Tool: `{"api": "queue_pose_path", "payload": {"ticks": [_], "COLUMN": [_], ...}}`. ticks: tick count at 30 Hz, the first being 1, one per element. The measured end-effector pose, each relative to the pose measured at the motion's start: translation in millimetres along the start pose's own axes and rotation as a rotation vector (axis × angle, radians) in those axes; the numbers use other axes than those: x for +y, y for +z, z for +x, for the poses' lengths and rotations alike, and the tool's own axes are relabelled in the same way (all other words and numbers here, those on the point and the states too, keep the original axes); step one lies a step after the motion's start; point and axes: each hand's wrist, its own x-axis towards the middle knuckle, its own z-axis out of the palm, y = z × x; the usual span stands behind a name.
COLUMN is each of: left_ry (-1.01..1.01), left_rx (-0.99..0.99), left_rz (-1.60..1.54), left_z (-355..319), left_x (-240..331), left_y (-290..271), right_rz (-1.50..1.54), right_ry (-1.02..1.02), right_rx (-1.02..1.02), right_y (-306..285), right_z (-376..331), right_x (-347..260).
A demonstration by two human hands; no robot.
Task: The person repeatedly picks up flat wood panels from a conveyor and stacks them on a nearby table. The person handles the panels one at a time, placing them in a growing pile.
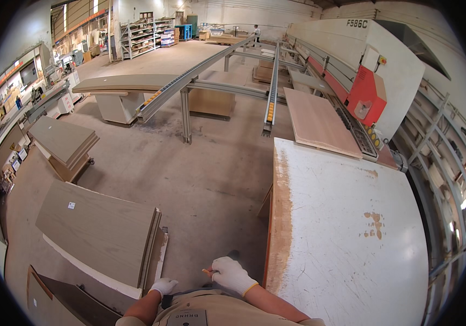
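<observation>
The right hand (232, 274), in a white glove with a yellow cuff, is closing loosely around a small orange-tipped object (207, 270) just left of the near edge of the white worktable (347, 239); what the object is cannot be told at this size. The left hand (163, 286), also gloved, is curling at the waist; whether it is gripping anything cannot be told. To the near left, a stack of grey laminated panels (97, 231) is lying on the floor; a bare wood panel (320, 122) is resting at the far end of the table beside the edge-banding machine (369, 76). For a sound hold, the fingers should be wrapping the object fully, keeping clear of the table's worn edge (281, 217).
</observation>
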Motion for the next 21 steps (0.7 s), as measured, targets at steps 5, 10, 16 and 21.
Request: {"api": "queue_pose_path", "payload": {"ticks": [5,10,16,21], "left_ry": [0.0,0.017,0.029,0.044], "left_rx": [0.002,0.018,0.067,0.01], "left_rz": [-0.021,0.001,0.011,-0.022], "left_z": [3.1,5.9,14.4,9.0], "left_x": [-6.4,-6.0,-18.9,-9.0], "left_y": [2.9,3.9,12.0,3.6], "right_rz": [0.016,0.031,0.021,0.012], "right_ry": [0.002,0.002,-0.004,-0.006], "right_rx": [0.001,0.021,0.013,0.02], "right_y": [-2.9,-4.4,-1.4,-1.0], "right_z": [-0.9,-3.2,-1.0,-1.4], "right_x": [-4.6,-4.8,-3.1,-0.6]}}
